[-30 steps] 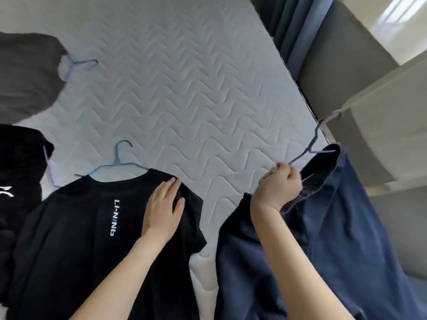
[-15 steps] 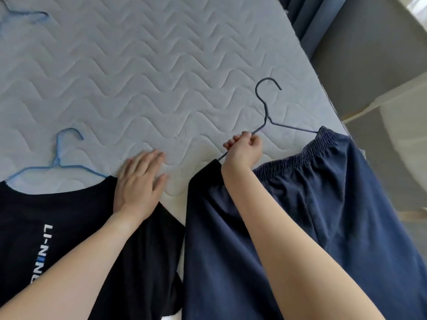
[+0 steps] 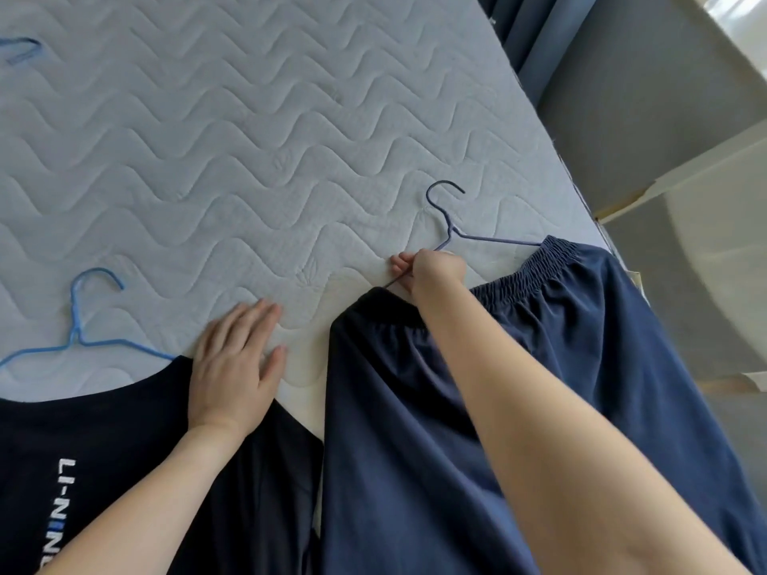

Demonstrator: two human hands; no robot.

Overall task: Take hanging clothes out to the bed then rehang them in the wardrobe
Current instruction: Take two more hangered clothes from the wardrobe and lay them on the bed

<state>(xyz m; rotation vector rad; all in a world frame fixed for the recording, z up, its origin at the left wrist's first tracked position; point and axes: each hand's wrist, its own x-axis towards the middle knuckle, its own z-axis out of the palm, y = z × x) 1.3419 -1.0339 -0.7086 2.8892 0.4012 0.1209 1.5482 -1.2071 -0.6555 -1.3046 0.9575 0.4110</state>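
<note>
We look down on a bed covered by a pale blue quilted mattress pad with a wavy stitch pattern; along its right edge we see dark blue curtains, a grey wall and a cream-coloured panel.

On the right of the bed lies a pair of navy shorts with a gathered elastic waistband, spread flat and hung on a dark blue hanger whose hook points up the bed, away from us. Our right hand is curled around the left shoulder wire of that hanger, just above the waistband, with the fingertips pinching the wire.

To the left lies a black T-shirt with white "LI-NING" lettering, on a light blue hanger whose hook also rests on the quilt. Our left hand lies flat with fingers straight and slightly spread, the heel on the T-shirt's shoulder and the fingers reaching onto the bare quilt. A narrow strip of mattress pad shows between the two garments.

At the top left corner we catch part of another light blue hanger hook.
</note>
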